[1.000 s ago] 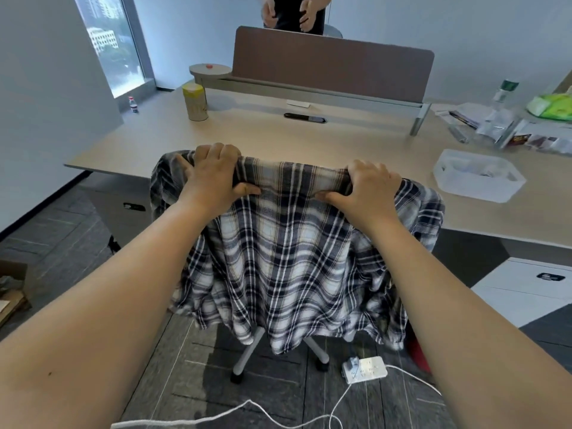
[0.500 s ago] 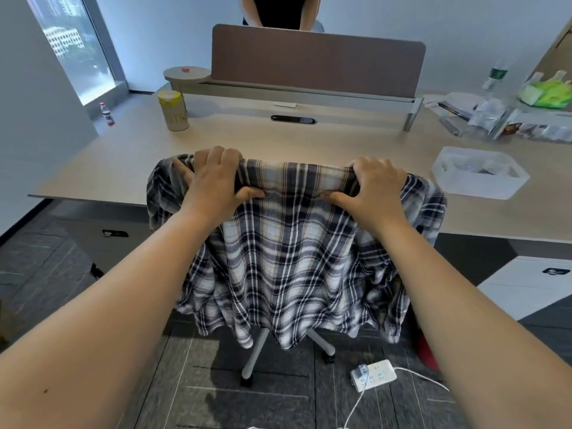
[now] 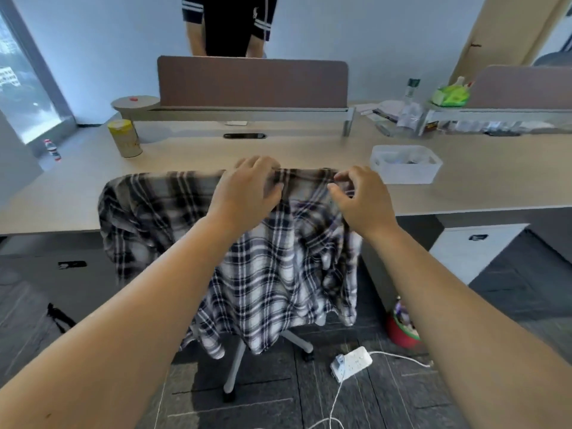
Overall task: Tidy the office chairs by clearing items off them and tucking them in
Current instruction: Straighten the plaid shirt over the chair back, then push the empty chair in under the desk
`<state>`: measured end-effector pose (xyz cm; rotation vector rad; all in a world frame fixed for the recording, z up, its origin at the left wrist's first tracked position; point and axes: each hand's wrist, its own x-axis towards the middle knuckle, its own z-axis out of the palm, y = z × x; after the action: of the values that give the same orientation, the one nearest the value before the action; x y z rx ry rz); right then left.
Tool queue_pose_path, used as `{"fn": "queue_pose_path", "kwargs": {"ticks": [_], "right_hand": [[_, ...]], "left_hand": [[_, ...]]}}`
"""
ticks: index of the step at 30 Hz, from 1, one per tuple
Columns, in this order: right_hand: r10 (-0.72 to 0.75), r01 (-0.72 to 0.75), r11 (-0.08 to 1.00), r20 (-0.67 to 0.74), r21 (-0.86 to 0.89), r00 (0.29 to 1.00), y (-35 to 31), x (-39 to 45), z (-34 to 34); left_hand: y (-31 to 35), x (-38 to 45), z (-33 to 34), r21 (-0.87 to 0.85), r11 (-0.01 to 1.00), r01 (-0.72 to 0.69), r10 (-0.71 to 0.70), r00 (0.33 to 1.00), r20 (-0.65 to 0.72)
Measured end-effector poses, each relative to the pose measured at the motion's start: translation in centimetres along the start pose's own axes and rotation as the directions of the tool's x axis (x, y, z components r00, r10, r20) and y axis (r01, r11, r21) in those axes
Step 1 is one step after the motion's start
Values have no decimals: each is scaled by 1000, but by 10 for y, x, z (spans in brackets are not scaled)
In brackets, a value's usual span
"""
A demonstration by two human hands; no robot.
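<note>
A black-and-white plaid shirt [image 3: 263, 267] hangs over the backrest of an office chair [image 3: 235, 366], hiding the back and seat; only the grey star base shows. The chair stands against the front edge of the beige desk [image 3: 309, 150]. My left hand [image 3: 247, 190] lies over the top of the backrest, fingers curled down onto the shirt. At the shirt's top right corner my right hand [image 3: 360, 199] hovers with thumb and fingers apart, touching the fabric edge at most.
On the desk are a white tray [image 3: 405, 164], a yellow-lidded can [image 3: 125, 139] and clutter at the far right. A person [image 3: 229, 26] stands behind the brown divider. A power strip [image 3: 351, 362] with cable and a red bin [image 3: 402, 332] sit on the floor.
Both hands have shifted right along the backrest top. My right hand has loosened from its grip and spread its fingers. The shirt's right side now hangs bunched closer in.
</note>
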<state>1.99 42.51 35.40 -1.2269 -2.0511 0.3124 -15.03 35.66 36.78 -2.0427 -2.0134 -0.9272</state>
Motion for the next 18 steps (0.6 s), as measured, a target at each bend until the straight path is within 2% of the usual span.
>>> {"fn": "queue_pose_path", "kwargs": {"ticks": [5,9,13,18], "right_hand": [[175,-173,984,-78,33,981,50,-46,-88],[345,-341,939,-163,53,924,102,-97,-169],[494,-475,869,-256,137,831,157,-155,-255],[591,-569,803,-368,179,718,219,-232,-351]], "left_hand": [[95,8,31,-229,973,16,29,981,192],[187,4,66,-344,939,15,87,956,281],[289,-7,104,-436,898,-52,202,930,305],[418,-32,138,-556,821,-130,341,892,295]]}}
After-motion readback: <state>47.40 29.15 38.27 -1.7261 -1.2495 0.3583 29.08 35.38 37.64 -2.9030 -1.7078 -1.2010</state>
